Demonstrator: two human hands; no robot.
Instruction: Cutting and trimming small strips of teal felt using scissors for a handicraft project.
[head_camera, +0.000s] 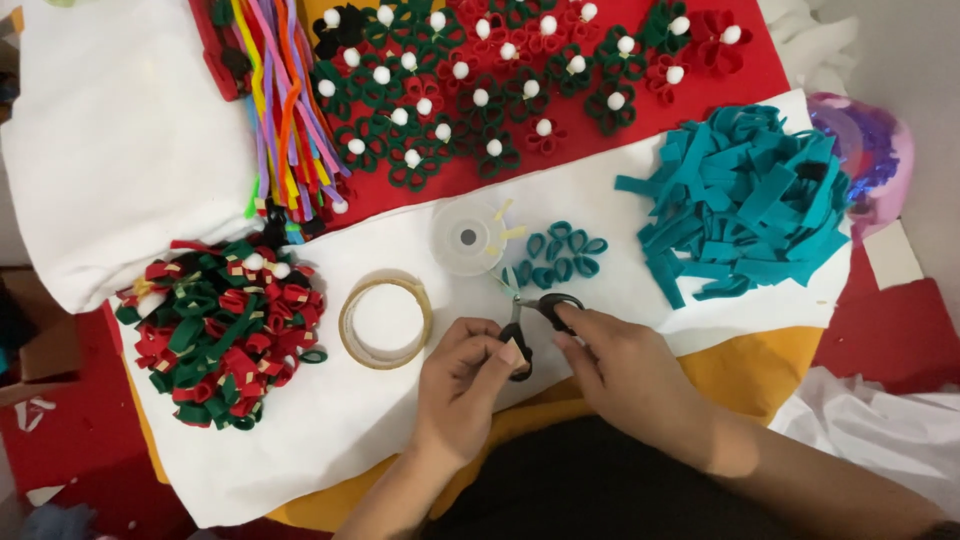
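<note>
Left hand (468, 372): fingers curled and pressed together around the lower black handle loop of the scissors (532, 325), thumb tip against the loop.
Right hand (618, 362): fingers pinched on the upper handle loop; both hands crowd one small tool, so a slip could nip a fingertip (the blades look short and point away).
Scissors: low over the white cloth (330, 420), tips toward a pale strip just beyond them; whether the blades are parted I cannot tell. A careless snip could catch the cloth itself.
Tape ring (386, 322): flat, just left of the hands; a left elbow sweep could knock it.
Clear round spool (468, 238): beyond the scissors, with tape tabs stuck on its rim that could snag on a sleeve.
Teal loop flower (560, 255): loose loops beside the spool, near the blade tips, easily scattered by a nudge.
Red and green loop heap (222, 330): far left, well apart.
Teal felt strips (742, 205): piled at right, near the cloth edge; some may slide off.
Finished flowers (500, 90): farthest, on red felt, out of harm's way.
</note>
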